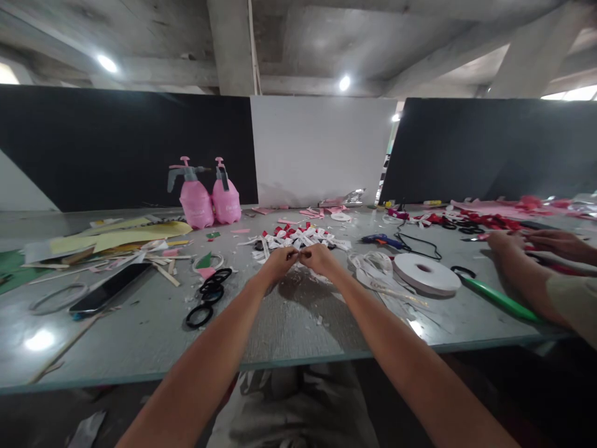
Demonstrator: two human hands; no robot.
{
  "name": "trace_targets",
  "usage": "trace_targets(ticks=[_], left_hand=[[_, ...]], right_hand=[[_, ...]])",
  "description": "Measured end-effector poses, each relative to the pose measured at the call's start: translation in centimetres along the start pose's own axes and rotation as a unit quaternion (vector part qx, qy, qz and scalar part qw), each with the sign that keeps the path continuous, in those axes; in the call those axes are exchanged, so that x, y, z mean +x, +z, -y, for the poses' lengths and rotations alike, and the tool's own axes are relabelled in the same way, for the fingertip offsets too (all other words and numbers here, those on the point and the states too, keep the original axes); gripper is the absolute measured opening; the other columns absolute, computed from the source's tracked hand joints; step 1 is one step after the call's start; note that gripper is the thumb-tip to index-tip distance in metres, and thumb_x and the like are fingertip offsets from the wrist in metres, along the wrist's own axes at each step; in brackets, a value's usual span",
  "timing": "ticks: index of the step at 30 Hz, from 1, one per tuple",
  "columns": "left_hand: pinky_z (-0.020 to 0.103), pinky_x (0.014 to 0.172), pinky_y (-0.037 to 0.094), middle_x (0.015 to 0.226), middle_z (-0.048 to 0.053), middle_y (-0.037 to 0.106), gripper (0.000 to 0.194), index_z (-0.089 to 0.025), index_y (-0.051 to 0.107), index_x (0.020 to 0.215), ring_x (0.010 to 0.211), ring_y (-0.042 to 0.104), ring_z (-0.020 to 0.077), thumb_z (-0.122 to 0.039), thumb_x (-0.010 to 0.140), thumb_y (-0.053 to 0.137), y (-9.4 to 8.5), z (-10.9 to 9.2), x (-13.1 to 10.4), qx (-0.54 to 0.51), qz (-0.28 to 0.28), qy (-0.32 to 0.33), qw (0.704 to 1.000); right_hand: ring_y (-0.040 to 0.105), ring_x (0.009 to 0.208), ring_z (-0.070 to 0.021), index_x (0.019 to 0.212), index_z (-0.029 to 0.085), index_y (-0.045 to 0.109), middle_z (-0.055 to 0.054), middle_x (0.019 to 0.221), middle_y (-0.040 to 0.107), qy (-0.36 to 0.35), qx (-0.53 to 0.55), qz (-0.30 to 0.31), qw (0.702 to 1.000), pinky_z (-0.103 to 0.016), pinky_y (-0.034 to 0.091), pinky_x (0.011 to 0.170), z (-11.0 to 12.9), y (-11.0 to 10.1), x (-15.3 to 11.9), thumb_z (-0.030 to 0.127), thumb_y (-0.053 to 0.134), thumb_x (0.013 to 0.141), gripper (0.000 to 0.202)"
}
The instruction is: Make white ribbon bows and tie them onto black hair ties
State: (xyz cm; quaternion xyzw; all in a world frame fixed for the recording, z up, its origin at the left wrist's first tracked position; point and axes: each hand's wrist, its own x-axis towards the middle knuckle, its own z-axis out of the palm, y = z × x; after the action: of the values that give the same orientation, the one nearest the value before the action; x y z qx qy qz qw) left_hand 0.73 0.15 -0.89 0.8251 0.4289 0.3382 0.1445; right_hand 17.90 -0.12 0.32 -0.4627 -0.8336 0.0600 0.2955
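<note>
My left hand (280,261) and my right hand (319,259) meet over the middle of the table, fingertips pinched close together. Whatever lies between the fingers is too small and dark to make out. Just beyond them is a pile of white and red ribbon pieces (305,235), some looking folded into bows. To the right of my right hand lies loose white ribbon (373,264) with printed lettering, beside a spool of white ribbon (429,275). A blue glue gun (380,241) rests behind the spool. Left of my left hand are several black rings (199,316).
Two pink spray bottles (196,202) stand at the back left. A phone (112,289), yellow paper (125,236) and wooden sticks cover the left side. At right, a co-worker's hands (513,249) work near a green-handled tool (504,298) and red ribbon.
</note>
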Motion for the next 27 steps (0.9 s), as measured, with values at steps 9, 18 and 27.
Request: trace_targets(ticks=[9,18,27], left_hand=[[0.023,0.061,0.035,0.072,0.002,0.064,0.034,-0.012,0.069,0.085,0.065,0.051,0.0125,-0.040,0.083,0.050,-0.4,0.3,-0.1,-0.044,0.010,-0.018,0.999],[0.022,0.062,0.036,0.074,0.001,0.064,0.031,-0.012,0.069,0.088,0.067,0.052,0.0119,-0.037,0.086,0.049,-0.1,-0.3,-0.1,-0.053,0.000,0.006,0.999],[0.022,0.061,0.036,0.069,0.001,0.061,0.031,-0.011,0.068,0.081,0.065,0.049,0.0110,-0.037,0.085,0.050,-0.8,-1.0,-0.1,-0.097,-0.027,-0.015,0.995]], right_hand=[[0.044,0.052,-0.0085,0.062,0.012,0.069,0.001,0.050,0.055,-0.004,0.062,0.012,0.998,-0.021,0.025,0.052,-0.8,0.0,0.0,0.020,0.050,0.076,0.025],[0.054,0.058,-0.0121,0.073,0.012,0.073,-0.004,0.061,0.066,0.039,0.042,-0.017,0.998,-0.021,0.032,0.054,-0.6,0.7,0.3,0.022,0.059,0.073,0.017],[0.055,0.052,-0.0105,0.073,0.014,0.068,-0.001,0.058,0.064,0.017,0.203,-0.017,0.979,-0.019,0.038,0.052,-1.1,0.2,0.2,0.037,0.053,0.084,0.030]])
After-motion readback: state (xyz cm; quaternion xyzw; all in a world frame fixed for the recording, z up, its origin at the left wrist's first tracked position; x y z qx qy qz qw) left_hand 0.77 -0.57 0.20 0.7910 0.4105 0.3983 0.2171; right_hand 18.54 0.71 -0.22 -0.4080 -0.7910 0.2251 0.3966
